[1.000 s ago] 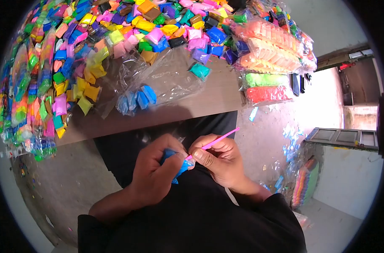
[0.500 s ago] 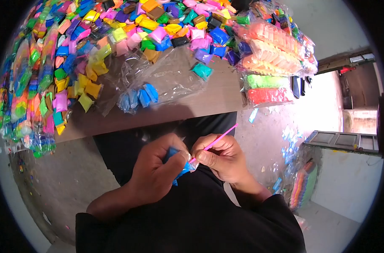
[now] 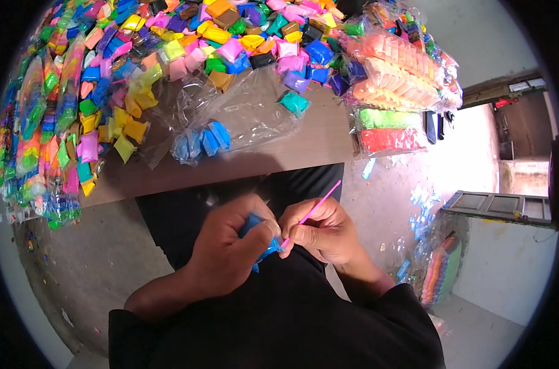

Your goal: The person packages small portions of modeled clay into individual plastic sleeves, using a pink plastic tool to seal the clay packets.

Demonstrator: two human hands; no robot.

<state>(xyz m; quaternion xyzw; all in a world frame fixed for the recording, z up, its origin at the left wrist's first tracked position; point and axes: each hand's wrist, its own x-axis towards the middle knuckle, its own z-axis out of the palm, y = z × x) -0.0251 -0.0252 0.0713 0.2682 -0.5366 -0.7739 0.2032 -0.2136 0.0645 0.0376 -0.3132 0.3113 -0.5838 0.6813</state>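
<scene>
My left hand (image 3: 227,249) is closed around a small blue clay packet (image 3: 269,248), its thumb pressed over it and part of the packet hidden inside the fist. Between thumb and fingers, my right hand (image 3: 328,234) pinches a thin pink plastic stick (image 3: 320,202). The stick slants up to the right, and its lower end overlaps the edge of the blue packet. Both hands are close together above my lap, in front of the table (image 3: 187,178).
On the table lies a clear plastic bag (image 3: 261,117) with several blue packets (image 3: 215,139) at its near end. Heaped colourful packets (image 3: 230,46) cover the back and left. Bagged peach packets (image 3: 396,74) and red ones (image 3: 387,140) stand right. Blue scraps (image 3: 422,215) litter the floor.
The pink stick has tilted steeper, and its upper tip has shifted slightly left. Its lower end has dropped a little beside the blue packet. My left hand has hardly moved.
</scene>
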